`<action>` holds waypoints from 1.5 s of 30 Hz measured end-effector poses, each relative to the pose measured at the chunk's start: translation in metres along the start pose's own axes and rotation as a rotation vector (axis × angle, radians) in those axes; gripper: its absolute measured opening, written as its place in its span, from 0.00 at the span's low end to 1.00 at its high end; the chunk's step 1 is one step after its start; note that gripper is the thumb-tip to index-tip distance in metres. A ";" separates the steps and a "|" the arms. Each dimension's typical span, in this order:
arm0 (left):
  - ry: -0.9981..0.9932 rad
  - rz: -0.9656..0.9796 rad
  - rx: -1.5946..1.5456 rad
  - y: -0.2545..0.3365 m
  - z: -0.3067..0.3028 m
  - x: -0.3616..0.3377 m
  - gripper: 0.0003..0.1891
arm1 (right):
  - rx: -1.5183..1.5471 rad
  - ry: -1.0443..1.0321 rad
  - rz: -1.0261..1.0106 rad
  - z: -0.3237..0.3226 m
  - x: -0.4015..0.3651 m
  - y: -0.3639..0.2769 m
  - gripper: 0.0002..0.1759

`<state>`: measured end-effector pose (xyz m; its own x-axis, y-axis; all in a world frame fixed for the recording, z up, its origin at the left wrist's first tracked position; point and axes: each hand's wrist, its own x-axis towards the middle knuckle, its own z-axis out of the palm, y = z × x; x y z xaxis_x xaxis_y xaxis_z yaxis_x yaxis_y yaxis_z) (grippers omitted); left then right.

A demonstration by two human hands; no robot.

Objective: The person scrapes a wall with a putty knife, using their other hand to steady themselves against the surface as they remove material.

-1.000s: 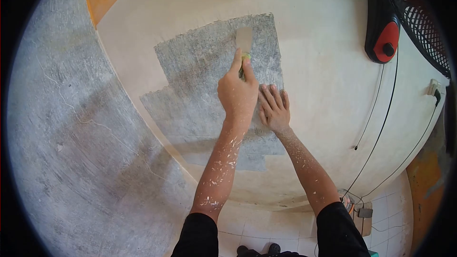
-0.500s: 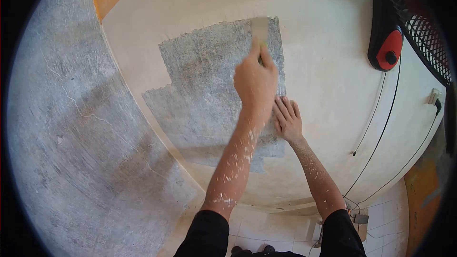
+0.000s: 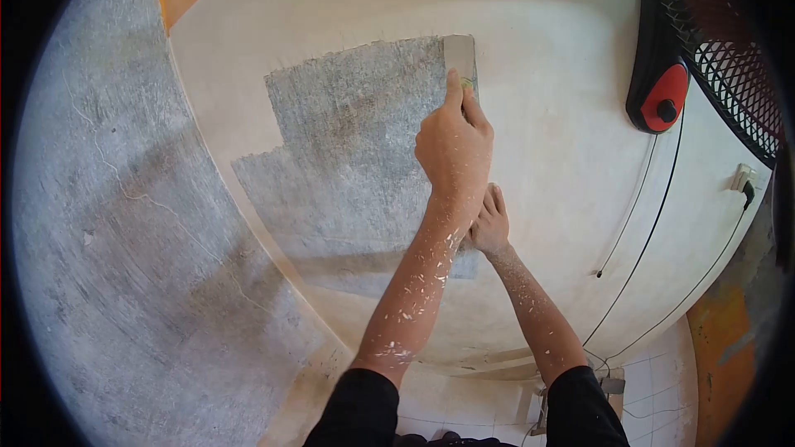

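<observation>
On the left I see the grey scraped patch (image 3: 356, 149) in the cream wall (image 3: 563, 157). At its far right corner sits the scraper (image 3: 460, 54), blade flat against the wall. My left hand (image 3: 454, 149) is closed around its handle, forefinger stretched along it. Just nearer, my right hand (image 3: 490, 228) lies open, fingers flat on the wall, partly hidden behind my left wrist. Far right hangs a fan (image 3: 662, 91) with a cable (image 3: 654, 223).

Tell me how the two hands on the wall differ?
The left hand grips a flat metal scraper; the right hand holds nothing, resting open on the cream wall. The left hand is higher; the right hand is lower, partly hidden behind the left arm. Both are bare.
</observation>
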<state>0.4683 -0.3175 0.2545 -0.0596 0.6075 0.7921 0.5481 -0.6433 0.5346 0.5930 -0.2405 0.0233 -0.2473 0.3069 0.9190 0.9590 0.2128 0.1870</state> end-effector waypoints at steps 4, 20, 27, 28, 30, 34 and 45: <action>0.049 0.054 0.003 -0.005 0.006 -0.011 0.20 | 0.052 0.024 0.003 0.004 -0.002 0.001 0.29; 0.156 -0.040 -0.111 -0.180 -0.060 -0.006 0.20 | -0.066 -0.052 0.071 -0.007 0.007 -0.011 0.29; 0.029 -0.160 -0.025 -0.299 -0.093 -0.094 0.22 | -0.107 -0.130 0.152 -0.005 0.004 -0.020 0.29; -0.013 -0.237 -0.082 -0.315 -0.102 -0.109 0.22 | -0.097 -0.152 0.189 -0.007 0.004 -0.023 0.30; -0.063 -0.331 -0.166 -0.342 -0.124 -0.128 0.22 | -0.079 -0.197 0.267 -0.008 0.003 -0.034 0.32; -0.054 -0.487 -0.218 -0.386 -0.165 -0.124 0.22 | -0.098 -0.256 0.547 -0.005 -0.006 -0.083 0.37; -0.123 -0.279 -0.212 -0.414 -0.182 -0.045 0.21 | 0.069 -0.359 0.969 0.025 -0.045 -0.162 0.40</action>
<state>0.0919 -0.1632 0.0509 -0.0746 0.8160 0.5732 0.3393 -0.5197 0.7841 0.4456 -0.2655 -0.0565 0.5888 0.6310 0.5050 0.7615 -0.2237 -0.6084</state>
